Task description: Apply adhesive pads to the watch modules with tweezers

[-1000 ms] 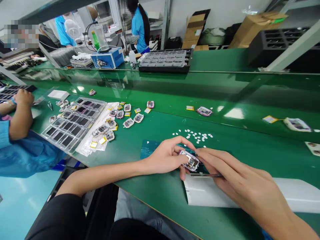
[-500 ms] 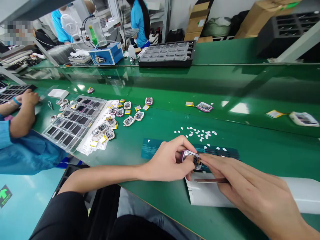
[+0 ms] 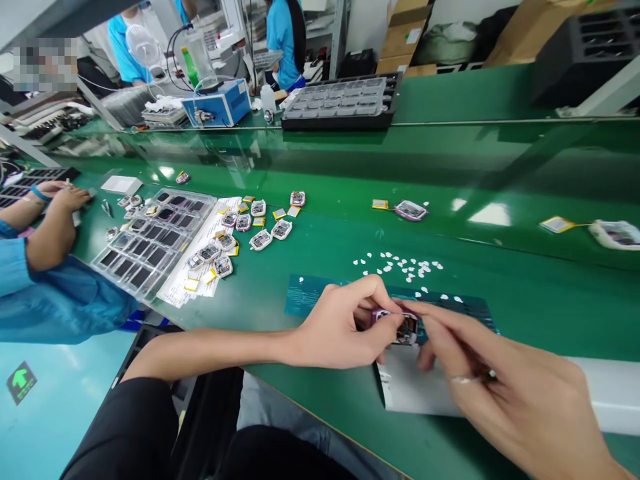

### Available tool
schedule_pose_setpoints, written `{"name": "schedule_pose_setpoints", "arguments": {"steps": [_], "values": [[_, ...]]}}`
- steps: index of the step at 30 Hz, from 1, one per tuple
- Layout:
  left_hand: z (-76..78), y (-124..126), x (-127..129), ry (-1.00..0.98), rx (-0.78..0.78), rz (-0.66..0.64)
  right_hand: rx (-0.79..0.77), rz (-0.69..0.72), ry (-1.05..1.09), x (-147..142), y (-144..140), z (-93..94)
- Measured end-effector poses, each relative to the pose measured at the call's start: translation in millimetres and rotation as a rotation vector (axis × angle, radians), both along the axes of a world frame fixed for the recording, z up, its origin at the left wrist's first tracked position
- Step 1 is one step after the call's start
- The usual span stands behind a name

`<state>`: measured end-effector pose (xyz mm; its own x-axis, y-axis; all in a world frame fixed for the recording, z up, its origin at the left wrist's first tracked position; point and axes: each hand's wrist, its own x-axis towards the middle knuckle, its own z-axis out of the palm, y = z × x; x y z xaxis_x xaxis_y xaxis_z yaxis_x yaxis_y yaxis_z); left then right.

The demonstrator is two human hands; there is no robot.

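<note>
A long green workbench (image 3: 320, 260) runs across the view, with a white sheet (image 3: 415, 393) lying at its near edge and a dark teal mat (image 3: 310, 300) just beyond it. Farther left sits a clear compartment tray (image 3: 150, 243) beside a scatter of small watch-like modules (image 3: 260, 230), and white backing scraps (image 3: 400, 265) dot the bench behind the hands. The person's left hand (image 3: 340, 327) is pinched shut on a small pink-rimmed module (image 3: 400, 327), held just above the white sheet. The right hand (image 3: 495, 380) reaches in with fingertips closed against the module's right side; whether it grips a tool there cannot be told. The module looks light, rigid and delicate, with exposed electronics inside, so its outer rim seems the safest hold.
</note>
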<state>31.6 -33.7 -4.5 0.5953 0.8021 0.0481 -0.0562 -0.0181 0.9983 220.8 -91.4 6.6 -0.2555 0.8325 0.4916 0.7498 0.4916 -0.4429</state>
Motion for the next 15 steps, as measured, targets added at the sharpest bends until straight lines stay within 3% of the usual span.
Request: {"name": "schedule_pose_setpoints", "arguments": {"steps": [3,8,10,15], "values": [[-0.7,-3,0,0.008,0.034,-0.022,-0.242,-0.048,0.174,-4,2,7.7],[-4.0,-6,1,0.089,0.049,-0.060,-0.461,-0.078,0.273,-6,9,14.2],[-3.7,-5,1,0.138,0.114,-0.077,-0.472,-0.105,0.301,-6,9,13.3],[7.3,5,-6,0.151,0.165,-0.134,-0.320,-0.216,0.165,3,1,6.5]]}}
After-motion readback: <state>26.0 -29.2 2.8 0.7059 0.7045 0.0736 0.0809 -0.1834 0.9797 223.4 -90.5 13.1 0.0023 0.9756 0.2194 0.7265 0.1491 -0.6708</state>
